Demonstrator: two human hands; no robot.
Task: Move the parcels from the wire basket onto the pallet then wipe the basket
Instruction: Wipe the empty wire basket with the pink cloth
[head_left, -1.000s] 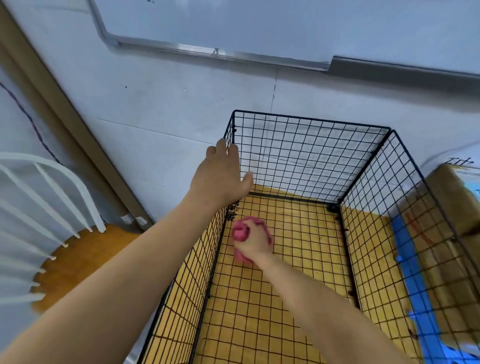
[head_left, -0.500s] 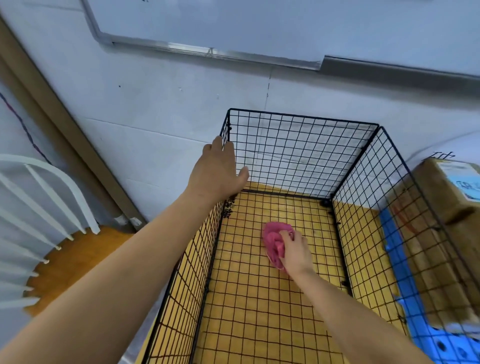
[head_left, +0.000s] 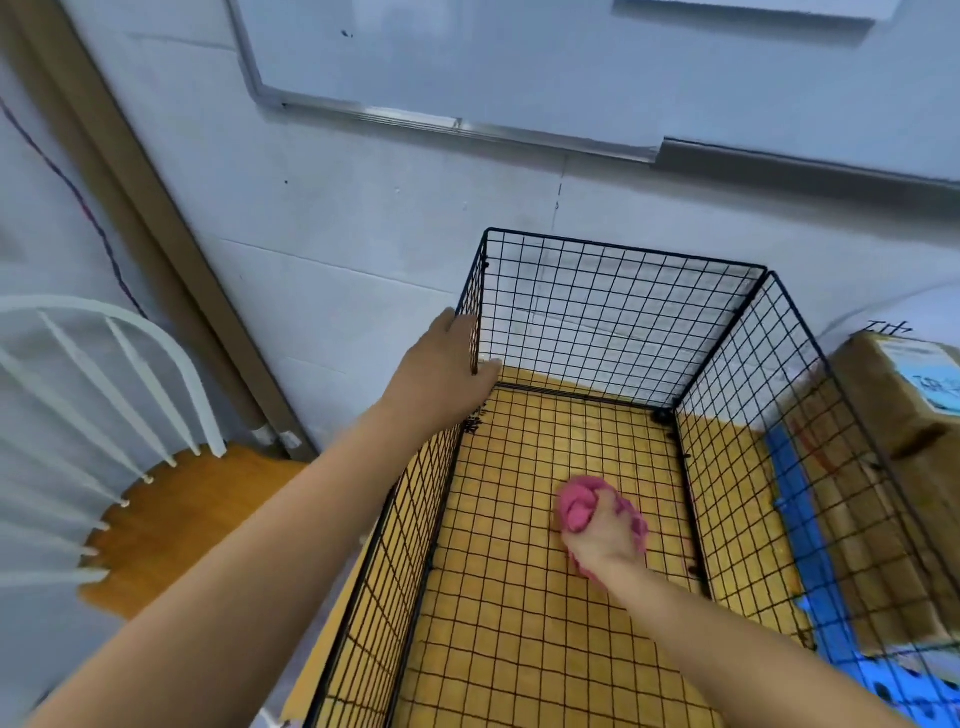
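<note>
Left hand (head_left: 441, 384) grips the basket (head_left: 597, 322) at its far-left rim, while right hand (head_left: 605, 543), clenched round the cloth (head_left: 574, 506), presses mid-floor, nearer the right wall.

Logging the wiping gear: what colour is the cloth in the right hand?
Pink; the cloth, gripped by the right hand, shows best in the head view.

Pale panelled wall (head_left: 363, 218) fills the view, with a metal-framed whiteboard (head_left: 467, 52) up at 12 o'clock. A brown strip (head_left: 130, 182) slants down from 10 o'clock, a thin purple cord (head_left: 78, 192) just left of it. At 8 o'clock there's a white spindle-back chair (head_left: 62, 303), wooden seat (head_left: 197, 519) showing.
</note>
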